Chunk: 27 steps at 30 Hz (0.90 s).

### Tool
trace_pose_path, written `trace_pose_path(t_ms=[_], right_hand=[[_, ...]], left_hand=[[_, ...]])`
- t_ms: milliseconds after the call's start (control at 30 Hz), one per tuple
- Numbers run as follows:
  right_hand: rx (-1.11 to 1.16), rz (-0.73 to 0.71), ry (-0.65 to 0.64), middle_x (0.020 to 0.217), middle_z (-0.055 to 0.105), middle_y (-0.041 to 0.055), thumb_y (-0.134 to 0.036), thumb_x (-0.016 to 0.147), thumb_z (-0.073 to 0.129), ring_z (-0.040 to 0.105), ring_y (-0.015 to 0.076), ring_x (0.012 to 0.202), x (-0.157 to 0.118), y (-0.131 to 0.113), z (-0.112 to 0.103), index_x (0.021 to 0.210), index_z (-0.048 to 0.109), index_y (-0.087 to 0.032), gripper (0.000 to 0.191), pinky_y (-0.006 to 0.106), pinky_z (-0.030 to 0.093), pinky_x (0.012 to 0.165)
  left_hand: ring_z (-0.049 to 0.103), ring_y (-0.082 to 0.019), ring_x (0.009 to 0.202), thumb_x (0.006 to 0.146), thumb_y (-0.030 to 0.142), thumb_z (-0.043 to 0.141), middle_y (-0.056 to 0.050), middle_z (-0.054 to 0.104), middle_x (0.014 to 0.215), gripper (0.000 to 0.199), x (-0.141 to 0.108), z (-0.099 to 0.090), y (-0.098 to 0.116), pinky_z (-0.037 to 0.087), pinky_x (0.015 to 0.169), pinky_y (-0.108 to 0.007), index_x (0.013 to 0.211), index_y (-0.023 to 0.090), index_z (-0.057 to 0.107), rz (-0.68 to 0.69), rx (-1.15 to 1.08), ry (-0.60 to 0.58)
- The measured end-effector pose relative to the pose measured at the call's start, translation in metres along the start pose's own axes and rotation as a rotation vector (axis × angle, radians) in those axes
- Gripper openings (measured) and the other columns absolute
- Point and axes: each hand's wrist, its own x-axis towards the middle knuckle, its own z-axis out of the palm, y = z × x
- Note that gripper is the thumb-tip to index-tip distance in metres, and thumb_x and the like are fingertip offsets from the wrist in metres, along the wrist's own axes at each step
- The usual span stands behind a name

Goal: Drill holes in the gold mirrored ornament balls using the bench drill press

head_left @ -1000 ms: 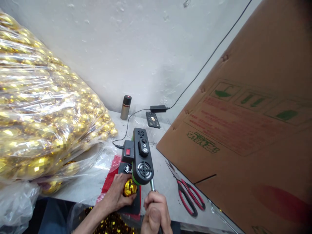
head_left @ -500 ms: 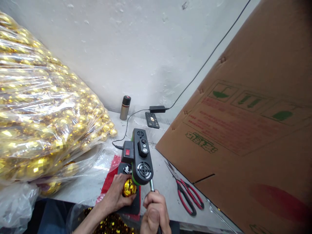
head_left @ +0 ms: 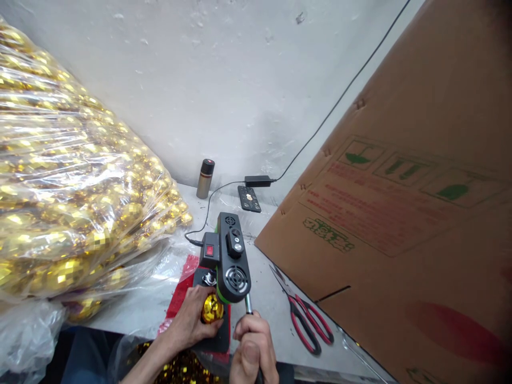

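Low in the centre, my left hand point(head_left: 194, 319) grips a small shiny gold faceted ball point(head_left: 212, 309) between thumb and fingers. The ball sits at the base of a black and green machine point(head_left: 234, 258) with round vents and a red switch. My right hand point(head_left: 255, 341) is wrapped round the handle of a metal lever point(head_left: 248, 304) at the machine's near end. A red cloth point(head_left: 181, 290) lies under the black base.
Bagged gold balls point(head_left: 80, 202) fill the left. A large cardboard box point(head_left: 380, 213) leans at the right, beside red-and-black scissors point(head_left: 308, 322). Behind stand a bottle point(head_left: 205, 178), a phone point(head_left: 249, 199) and a power adapter point(head_left: 257, 181). More gold pieces point(head_left: 184, 368) lie below the table edge.
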Motion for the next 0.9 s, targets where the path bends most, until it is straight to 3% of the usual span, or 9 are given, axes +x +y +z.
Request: trace_pose_path(t_ms=[367, 467, 567, 700, 767, 900], right_hand=[[-0.072, 0.006, 0.031, 0.080, 0.062, -0.0051, -0.025, 0.111, 0.038, 0.061, 0.0107, 0.071, -0.027, 0.020, 0.005, 0.077, 0.051, -0.023, 0.036, 0.035, 0.048, 0.105], [-0.091, -0.141, -0.002, 0.079, 0.063, -0.0055, -0.025, 0.111, 0.040, 0.063, 0.0098, 0.069, -0.026, 0.034, 0.004, 0.077, 0.052, -0.023, 0.036, 0.030, 0.049, 0.102], [-0.104, -0.302, -0.074, 0.078, 0.064, -0.0052, -0.026, 0.110, 0.043, 0.063, 0.0097, 0.068, -0.017, 0.038, 0.000, 0.077, 0.055, -0.023, 0.035, 0.026, 0.052, 0.087], [-0.049, -0.083, -0.073, 0.075, 0.058, -0.0037, -0.022, 0.110, 0.042, 0.056, 0.0094, 0.063, 0.008, 0.011, -0.005, 0.073, 0.049, -0.023, 0.037, 0.024, 0.044, 0.061], [-0.002, -0.081, -0.103, 0.072, 0.057, -0.0044, -0.018, 0.109, 0.044, 0.050, 0.0074, 0.054, 0.027, -0.008, -0.006, 0.074, 0.052, -0.022, 0.036, 0.023, 0.037, 0.053], [-0.007, -0.035, -0.165, 0.068, 0.056, -0.0047, -0.015, 0.107, 0.047, 0.051, 0.0080, 0.055, 0.059, -0.030, -0.007, 0.075, 0.054, -0.022, 0.033, 0.023, 0.036, 0.051]], left_hand=[[0.062, -0.031, 0.099, 0.071, 0.023, 0.079, -0.008, 0.070, 0.107, 0.042, 0.001, -0.001, 0.000, 0.049, 0.090, -0.043, 0.111, 0.022, 0.067, -0.009, -0.006, -0.038], [0.062, -0.031, 0.100, 0.071, 0.024, 0.080, -0.009, 0.070, 0.108, 0.043, 0.001, -0.003, 0.001, 0.049, 0.092, -0.044, 0.112, 0.021, 0.066, -0.019, -0.020, -0.054], [0.063, -0.032, 0.101, 0.071, 0.024, 0.080, -0.009, 0.070, 0.109, 0.045, 0.001, -0.004, 0.003, 0.049, 0.093, -0.045, 0.114, 0.021, 0.067, -0.033, -0.030, -0.065], [0.064, -0.033, 0.103, 0.071, 0.024, 0.080, -0.009, 0.071, 0.111, 0.045, 0.003, -0.003, 0.003, 0.051, 0.094, -0.046, 0.115, 0.021, 0.068, -0.045, -0.018, -0.040], [0.065, -0.033, 0.103, 0.070, 0.024, 0.080, -0.010, 0.072, 0.111, 0.046, 0.004, -0.004, 0.003, 0.053, 0.093, -0.047, 0.114, 0.020, 0.069, -0.047, -0.015, -0.019], [0.069, -0.031, 0.105, 0.075, 0.029, 0.077, -0.010, 0.075, 0.114, 0.047, -0.013, -0.009, 0.003, 0.057, 0.095, -0.045, 0.121, 0.021, 0.068, -0.032, -0.110, 0.019]])
